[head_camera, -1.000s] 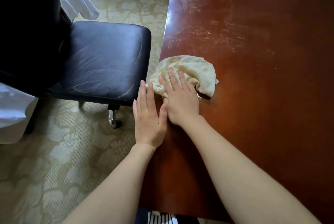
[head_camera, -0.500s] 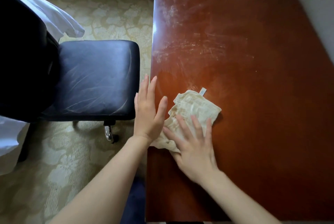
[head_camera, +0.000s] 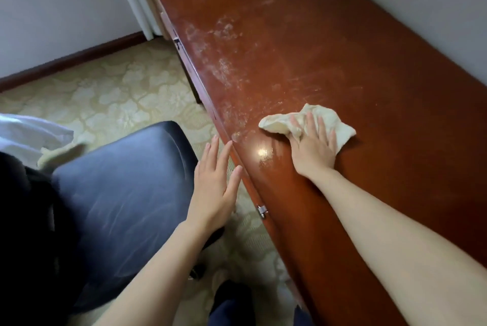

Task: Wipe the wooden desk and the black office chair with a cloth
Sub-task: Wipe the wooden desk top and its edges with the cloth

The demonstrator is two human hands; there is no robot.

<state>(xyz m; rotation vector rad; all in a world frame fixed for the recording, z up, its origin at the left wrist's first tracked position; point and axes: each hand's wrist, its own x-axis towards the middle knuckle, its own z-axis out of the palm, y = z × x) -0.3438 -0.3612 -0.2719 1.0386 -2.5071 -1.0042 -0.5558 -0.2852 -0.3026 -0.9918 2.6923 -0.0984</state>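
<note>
A long reddish wooden desk [head_camera: 329, 57] runs from the lower right to the far wall, with pale dusty smears on its far half. A crumpled cream cloth [head_camera: 284, 123] lies on it near the front edge. My right hand [head_camera: 315, 148] presses flat on the cloth, fingers spread over it. My left hand [head_camera: 214, 188] hovers open, fingers apart, beside the desk's edge and over the gap to the black office chair [head_camera: 118, 188]. The chair's seat stands at the lower left, its dark backrest at the left frame edge.
Patterned beige carpet [head_camera: 110, 96] covers the floor. White fabric [head_camera: 29, 136] hangs at the left, behind the chair. A metal drawer pull [head_camera: 261, 211] sticks out of the desk front. A white wall [head_camera: 434, 9] borders the desk on the right.
The view has swung left and up along the desk. My right hand has pushed the cloth farther along the desk top. My left hand has stayed open beside the desk edge.
</note>
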